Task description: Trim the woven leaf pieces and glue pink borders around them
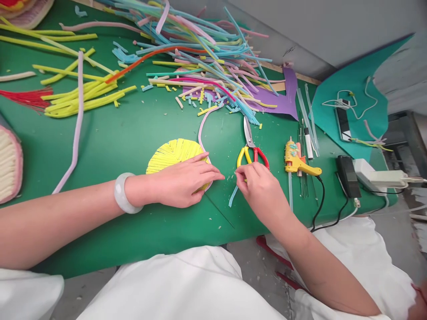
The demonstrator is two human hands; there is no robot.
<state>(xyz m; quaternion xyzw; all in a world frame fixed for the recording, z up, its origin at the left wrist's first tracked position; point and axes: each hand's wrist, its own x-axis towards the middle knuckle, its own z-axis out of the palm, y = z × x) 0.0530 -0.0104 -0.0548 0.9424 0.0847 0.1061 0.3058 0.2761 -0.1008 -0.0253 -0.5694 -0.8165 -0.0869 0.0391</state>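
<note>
My left hand (187,180) lies flat over the lower right of a yellow disc (173,153) made of fuzzy strips, its fingers stretched toward the right. Along the disc's right edge curves a pale pink pipe cleaner (200,131), partly covered by my fingers. Just below the scissors (248,138), my right hand (258,184) is closed in a pinch; whatever is between the fingertips is hidden. The scissors have one yellow and one red handle, and their blades point away from me. Beside my right hand rests a short blue piece (233,197).
Pipe cleaners (200,49) in several colours heap at the back, with a yellow bundle (90,95) at left. A yellow glue gun (296,158) stands right of the scissors, its cord near a black adapter (348,175). A thin dark rod (220,211) lies in front.
</note>
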